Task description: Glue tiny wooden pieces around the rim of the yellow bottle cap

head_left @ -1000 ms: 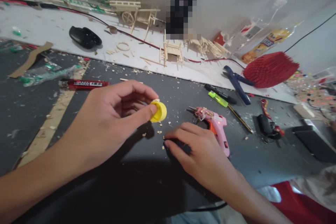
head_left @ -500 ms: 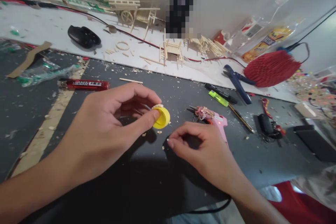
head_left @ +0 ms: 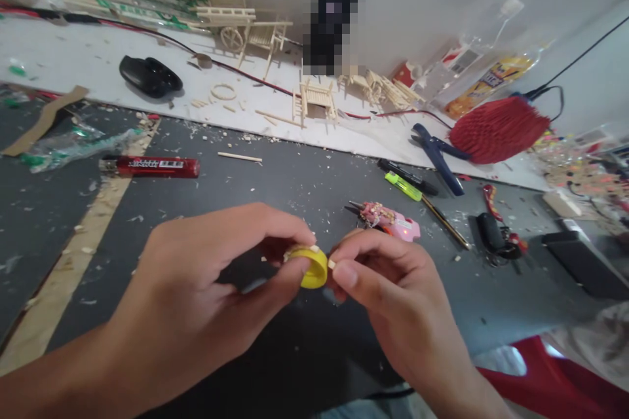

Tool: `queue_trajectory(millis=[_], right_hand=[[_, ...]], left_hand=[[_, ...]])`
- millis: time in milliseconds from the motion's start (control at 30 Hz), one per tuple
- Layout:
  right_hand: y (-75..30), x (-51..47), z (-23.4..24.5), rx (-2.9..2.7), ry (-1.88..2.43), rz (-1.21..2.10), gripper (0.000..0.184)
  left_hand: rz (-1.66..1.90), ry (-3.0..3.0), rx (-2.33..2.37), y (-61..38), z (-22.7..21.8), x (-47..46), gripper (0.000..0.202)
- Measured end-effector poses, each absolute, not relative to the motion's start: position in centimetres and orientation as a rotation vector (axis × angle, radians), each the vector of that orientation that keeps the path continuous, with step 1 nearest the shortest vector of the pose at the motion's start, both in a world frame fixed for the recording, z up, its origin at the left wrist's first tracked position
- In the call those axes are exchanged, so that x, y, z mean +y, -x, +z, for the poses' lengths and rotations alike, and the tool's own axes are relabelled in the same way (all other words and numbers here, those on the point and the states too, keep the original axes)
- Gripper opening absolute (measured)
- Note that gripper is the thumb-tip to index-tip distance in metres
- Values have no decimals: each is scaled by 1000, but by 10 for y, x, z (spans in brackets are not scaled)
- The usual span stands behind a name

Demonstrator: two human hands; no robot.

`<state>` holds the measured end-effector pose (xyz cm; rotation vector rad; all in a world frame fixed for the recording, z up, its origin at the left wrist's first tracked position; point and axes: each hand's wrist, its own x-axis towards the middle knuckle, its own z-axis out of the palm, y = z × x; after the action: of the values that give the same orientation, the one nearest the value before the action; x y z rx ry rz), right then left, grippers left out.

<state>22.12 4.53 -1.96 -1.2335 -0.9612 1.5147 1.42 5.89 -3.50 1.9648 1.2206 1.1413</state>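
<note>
A yellow bottle cap (head_left: 317,270) is pinched between the thumb and fingers of my left hand (head_left: 211,281), its open side turned to the right. Pale bits of wood sit along the cap's upper rim. My right hand (head_left: 393,288) is closed on a small piece of wood (head_left: 331,264), held at the thumb and index fingertips close beside the cap's right edge. Behind my right hand lies a pink glue gun (head_left: 400,228), its handle hidden by the hand. Pliers tips show near its nozzle.
Across the dark table (head_left: 295,183) lie wood crumbs, a red lighter (head_left: 157,167), a thin stick (head_left: 240,157), a green highlighter (head_left: 403,186) and blue cutters (head_left: 437,158). Miniature wooden furniture (head_left: 317,99) and a black case (head_left: 150,76) stand on the white strip behind. Keys (head_left: 496,236) lie right.
Both hands have come together: the left moved down and slightly right with the cap, and the right brought the wood piece up beside the cap's rim. The view shifted slightly.
</note>
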Motion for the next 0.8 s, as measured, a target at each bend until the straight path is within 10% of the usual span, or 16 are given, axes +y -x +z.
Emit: queue_trajectory(millis=[800], right_hand=[[-220,47,-24,-968,1150,1571,19]], left_hand=[[1206,-2101,1122,-15,-41,54,16]])
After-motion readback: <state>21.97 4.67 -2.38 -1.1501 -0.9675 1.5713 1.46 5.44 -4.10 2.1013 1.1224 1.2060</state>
